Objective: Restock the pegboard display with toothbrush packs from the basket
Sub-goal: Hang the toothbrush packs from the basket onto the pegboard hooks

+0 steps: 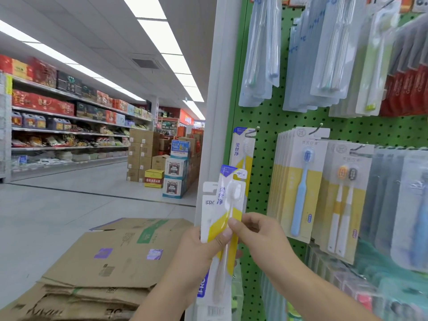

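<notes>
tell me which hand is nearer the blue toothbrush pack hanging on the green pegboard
Right. The right hand is just left of the blue toothbrush pack; the left hand sits farther left, behind the held packs.

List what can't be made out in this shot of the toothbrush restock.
- Basket: out of the head view's frame.
- Packs behind the front pack: how many the left hand grips is hidden.
- Right hand: its fingertips are curled out of sight.
- Price tags: cut by the top edge.
</notes>
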